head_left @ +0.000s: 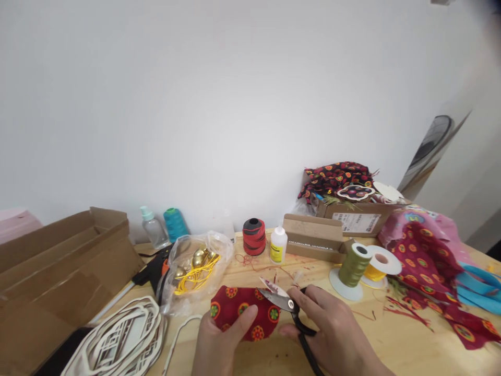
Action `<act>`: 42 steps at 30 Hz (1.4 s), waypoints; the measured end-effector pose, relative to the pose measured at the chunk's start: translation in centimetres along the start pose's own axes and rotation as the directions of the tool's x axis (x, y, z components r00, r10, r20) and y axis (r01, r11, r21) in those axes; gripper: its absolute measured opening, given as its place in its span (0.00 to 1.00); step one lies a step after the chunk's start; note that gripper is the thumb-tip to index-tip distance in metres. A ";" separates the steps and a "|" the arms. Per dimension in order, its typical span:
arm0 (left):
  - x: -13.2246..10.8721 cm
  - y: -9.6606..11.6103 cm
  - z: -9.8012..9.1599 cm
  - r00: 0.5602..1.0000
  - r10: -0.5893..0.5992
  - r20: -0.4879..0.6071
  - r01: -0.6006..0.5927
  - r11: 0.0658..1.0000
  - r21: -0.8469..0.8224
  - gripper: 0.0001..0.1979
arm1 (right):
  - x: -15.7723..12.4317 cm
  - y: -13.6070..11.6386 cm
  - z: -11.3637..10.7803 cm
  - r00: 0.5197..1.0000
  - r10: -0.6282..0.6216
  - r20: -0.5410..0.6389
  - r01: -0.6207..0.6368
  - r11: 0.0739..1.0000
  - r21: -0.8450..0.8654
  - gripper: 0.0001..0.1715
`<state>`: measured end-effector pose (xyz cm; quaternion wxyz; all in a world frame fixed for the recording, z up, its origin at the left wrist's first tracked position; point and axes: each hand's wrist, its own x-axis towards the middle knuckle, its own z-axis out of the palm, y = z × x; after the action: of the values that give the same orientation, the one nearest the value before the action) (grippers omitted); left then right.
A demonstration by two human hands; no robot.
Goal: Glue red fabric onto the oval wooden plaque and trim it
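Note:
My left hand (pixel 221 339) pinches a rounded piece of red patterned fabric (pixel 242 313) low in the middle of the view, thumb on top of it. My right hand (pixel 332 334) is closed round the black handles of a pair of scissors (pixel 287 305). Their short metal blades point left and sit at the fabric's upper right edge. Small fabric scraps lie just beyond the blade tips.
On the wooden table (pixel 391 339): cardboard box (pixel 58 277) at left, white cut-out frames (pixel 125 334), plastic bag of gold bells (pixel 195 266), red-black thread spool (pixel 254 236), glue bottle (pixel 278 245), green thread spool (pixel 354 266), yellow ribbon reel (pixel 379 266), more red fabric (pixel 426 261) at right.

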<state>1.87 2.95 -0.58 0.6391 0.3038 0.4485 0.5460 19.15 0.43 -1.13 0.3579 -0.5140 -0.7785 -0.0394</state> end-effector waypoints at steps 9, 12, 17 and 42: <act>0.2 0.4 -0.2 1.000 0.006 0.012 -0.007 0.998 0.058 0.16 | 0.0 0.5 -0.2 0.997 -0.045 0.057 0.043 0.998 0.034 0.23; 0.3 0.4 -0.4 1.000 -0.003 0.030 0.000 0.996 0.091 0.14 | 0.2 0.9 -0.5 0.996 0.006 0.090 -0.013 0.997 0.073 0.18; 0.3 0.6 -0.4 0.999 0.005 0.039 -0.009 0.995 0.097 0.14 | 0.7 1.2 -1.4 0.976 0.099 0.194 -0.148 0.955 0.255 0.19; 0.5 1.0 -0.6 0.999 0.017 0.027 -0.021 0.990 0.142 0.14 | 0.6 1.2 -2.0 0.963 -0.007 0.270 -0.020 0.995 0.096 0.26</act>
<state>0.89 3.55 -0.07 0.6163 0.3597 0.4750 0.5149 21.03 0.60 0.35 0.2735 -0.4990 -0.8193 0.0701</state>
